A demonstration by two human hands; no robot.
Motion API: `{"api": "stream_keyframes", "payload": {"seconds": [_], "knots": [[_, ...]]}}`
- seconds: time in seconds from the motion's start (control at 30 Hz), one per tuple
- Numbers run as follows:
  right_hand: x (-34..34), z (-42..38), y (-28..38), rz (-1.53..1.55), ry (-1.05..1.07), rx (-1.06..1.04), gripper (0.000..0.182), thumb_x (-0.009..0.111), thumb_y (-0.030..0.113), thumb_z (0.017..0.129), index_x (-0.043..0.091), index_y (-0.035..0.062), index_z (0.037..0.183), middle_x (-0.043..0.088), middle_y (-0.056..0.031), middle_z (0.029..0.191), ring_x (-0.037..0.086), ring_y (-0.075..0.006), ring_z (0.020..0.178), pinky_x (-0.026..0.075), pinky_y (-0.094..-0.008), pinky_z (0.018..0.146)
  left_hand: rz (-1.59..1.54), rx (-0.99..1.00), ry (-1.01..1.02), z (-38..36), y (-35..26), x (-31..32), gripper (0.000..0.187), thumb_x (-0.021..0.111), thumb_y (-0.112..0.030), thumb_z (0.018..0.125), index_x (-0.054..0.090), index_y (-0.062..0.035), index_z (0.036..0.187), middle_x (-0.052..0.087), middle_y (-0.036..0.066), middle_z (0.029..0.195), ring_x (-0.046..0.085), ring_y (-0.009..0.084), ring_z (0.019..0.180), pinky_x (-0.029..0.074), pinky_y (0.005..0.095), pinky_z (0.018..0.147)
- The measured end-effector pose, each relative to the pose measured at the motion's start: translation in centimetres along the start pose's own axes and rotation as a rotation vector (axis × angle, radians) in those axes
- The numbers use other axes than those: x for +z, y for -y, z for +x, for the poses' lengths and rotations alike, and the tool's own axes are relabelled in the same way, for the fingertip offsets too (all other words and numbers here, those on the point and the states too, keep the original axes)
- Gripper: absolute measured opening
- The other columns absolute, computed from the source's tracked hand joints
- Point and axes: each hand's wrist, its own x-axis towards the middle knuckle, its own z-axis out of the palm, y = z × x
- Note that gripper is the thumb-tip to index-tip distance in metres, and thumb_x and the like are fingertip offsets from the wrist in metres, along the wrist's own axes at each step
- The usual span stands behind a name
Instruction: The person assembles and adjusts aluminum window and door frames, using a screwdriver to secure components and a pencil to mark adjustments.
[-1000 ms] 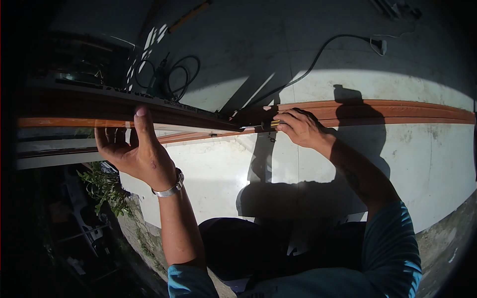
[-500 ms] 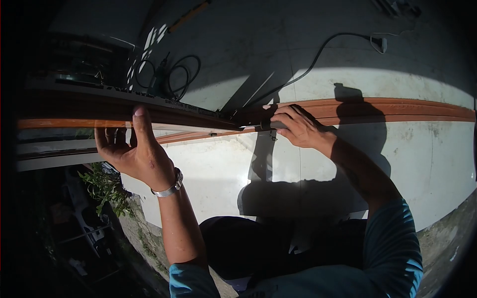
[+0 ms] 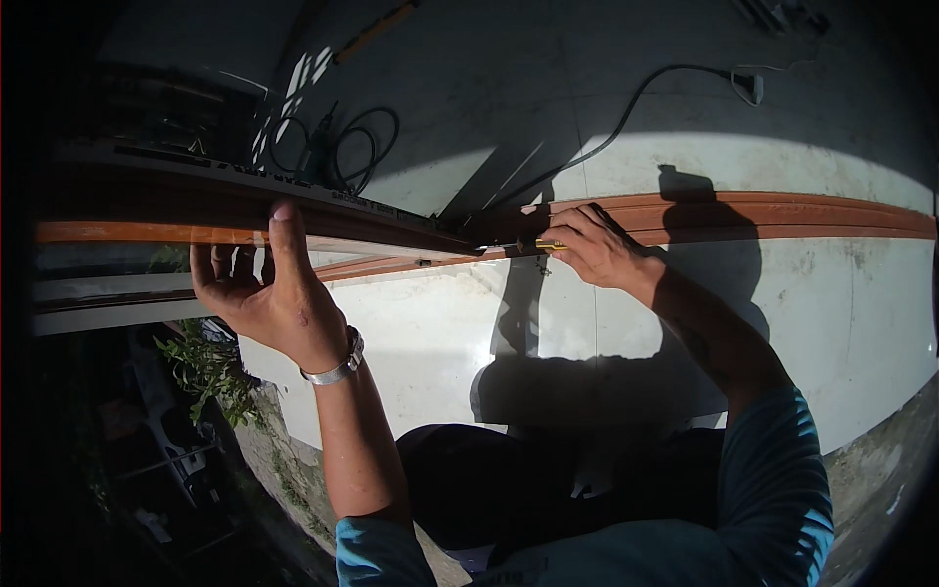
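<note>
My left hand (image 3: 279,298), with a metal-band watch on its wrist, grips a long brown frame profile (image 3: 357,227) from the near side, thumb on top and fingers curled underneath. The profile runs from the left edge to a corner where it meets a second brown frame piece (image 3: 822,213) lying across the floor. At that corner my right hand (image 3: 597,249) is closed around a screwdriver with a yellow and black handle (image 3: 553,245). It points left toward the profile's end; its tip is hard to make out.
Beyond the frame, a power drill (image 3: 318,147) lies with its coiled cable (image 3: 367,147). A black cord (image 3: 626,112) runs to a white plug (image 3: 751,88) at the upper right. A yellow-orange level-like bar (image 3: 377,31) lies farther back. A green plant (image 3: 210,367) grows at lower left.
My right hand has turned a little, showing the tool's yellow handle. The left hand keeps its hold on the profile, with hardly any shift.
</note>
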Motion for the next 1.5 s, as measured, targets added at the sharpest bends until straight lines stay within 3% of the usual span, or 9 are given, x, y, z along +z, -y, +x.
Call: {"api": "stream_keyframes", "payload": {"seconds": [0.07, 0.23, 0.43, 0.63, 0.83, 1.03, 1.23, 1.33, 1.5], "knots": [[0.4, 0.0, 0.0, -0.013, 0.003, -0.059, 0.033, 0.056, 0.012, 0.086, 0.051, 0.0077, 0.118, 0.059, -0.0107, 0.1, 0.056, -0.0301, 0.094, 0.045, -0.0398, 0.08, 0.011, 0.002, -0.008, -0.1, 0.0, 0.0, 0.076, 0.079, -0.012, 0.069, 0.032, 0.0048, 0.126, 0.045, 0.018, 0.112, 0.049, 0.0224, 0.104, 0.046, 0.0318, 0.089], [-0.8, 1.6, 1.0, 0.474, 0.258, 0.524, 0.028, 0.062, 0.014, 0.081, 0.058, 0.0092, 0.109, 0.054, -0.0062, 0.105, 0.049, -0.0255, 0.104, 0.041, -0.0378, 0.087, 0.027, 0.002, -0.021, 0.0, -0.3, 0.0, 0.076, 0.079, -0.012, 0.069, 0.032, 0.0051, 0.125, 0.045, 0.018, 0.112, 0.05, 0.0227, 0.103, 0.045, 0.0329, 0.089], [-0.2, -0.1, 0.4, -0.029, 0.053, -0.025, 0.032, 0.056, 0.019, 0.087, 0.052, 0.0088, 0.117, 0.058, -0.011, 0.102, 0.054, -0.0291, 0.099, 0.044, -0.0407, 0.084, 0.054, 0.024, 0.019, 0.2, 0.0, -0.2, 0.075, 0.079, -0.011, 0.068, 0.033, 0.0055, 0.125, 0.045, 0.018, 0.112, 0.051, 0.0223, 0.102, 0.048, 0.0316, 0.086], [-0.8, 1.8, 1.1, 0.418, 0.225, 0.51, 0.029, 0.062, 0.018, 0.082, 0.057, 0.0088, 0.109, 0.053, -0.0066, 0.105, 0.048, -0.0255, 0.105, 0.04, -0.0376, 0.089, -0.011, -0.007, -0.018, 0.0, -0.2, 0.0, 0.072, 0.079, -0.008, 0.068, 0.033, 0.0052, 0.123, 0.045, 0.017, 0.112, 0.051, 0.0213, 0.101, 0.05, 0.0285, 0.085], [-0.3, 0.5, 0.3, -0.019, -0.03, -0.062, 0.031, 0.059, 0.019, 0.085, 0.055, 0.0076, 0.113, 0.058, -0.0117, 0.094, 0.055, -0.0282, 0.095, 0.044, -0.0384, 0.082, -0.076, -0.02, 0.017, 0.1, 0.2, -0.1, 0.073, 0.079, -0.008, 0.068, 0.033, 0.0051, 0.123, 0.045, 0.017, 0.111, 0.051, 0.0202, 0.098, 0.05, 0.0282, 0.083], [-0.3, 1.9, 1.2, 0.417, 0.186, 0.578, 0.025, 0.062, 0.016, 0.082, 0.059, 0.0076, 0.105, 0.053, -0.0081, 0.103, 0.048, -0.0267, 0.105, 0.039, -0.0372, 0.089, -0.034, 0.015, 0.007, 0.1, 0.1, 0.0, 0.072, 0.079, -0.009, 0.068, 0.034, 0.0048, 0.123, 0.046, 0.016, 0.109, 0.051, 0.0193, 0.098, 0.049, 0.0271, 0.086], [0.3, 0.2, 0.1, 0.012, 0.073, 0.035, 0.028, 0.057, 0.018, 0.085, 0.056, 0.0081, 0.111, 0.056, -0.0112, 0.107, 0.05, -0.0292, 0.105, 0.038, -0.0411, 0.09, -0.022, 0.019, 0.006, 0.2, 0.1, 0.0, 0.073, 0.079, -0.009, 0.068, 0.034, 0.0054, 0.124, 0.045, 0.017, 0.11, 0.052, 0.0202, 0.099, 0.049, 0.0284, 0.086], [1.5, 0.5, 0.5, 0.262, 0.103, 0.486, 0.028, 0.062, 0.016, 0.082, 0.057, 0.0085, 0.109, 0.054, -0.0085, 0.109, 0.046, -0.0272, 0.11, 0.035, -0.0391, 0.093, -0.003, 0.038, 0.011, 0.3, 0.3, -0.2, 0.073, 0.079, -0.009, 0.069, 0.033, 0.0058, 0.123, 0.044, 0.017, 0.111, 0.051, 0.02, 0.099, 0.05, 0.027, 0.086], [0.1, 0.4, 0.7, 0.115, 0.057, 0.177, 0.025, 0.06, 0.017, 0.083, 0.06, 0.008, 0.107, 0.057, -0.0101, 0.105, 0.05, -0.0278, 0.106, 0.039, -0.0389, 0.091, 0.017, 0.067, 0.017, 0.5, 0.6, -0.3, 0.073, 0.078, -0.007, 0.069, 0.032, 0.0062, 0.124, 0.044, 0.017, 0.112, 0.052, 0.0211, 0.1, 0.05, 0.0304, 0.088]]}}
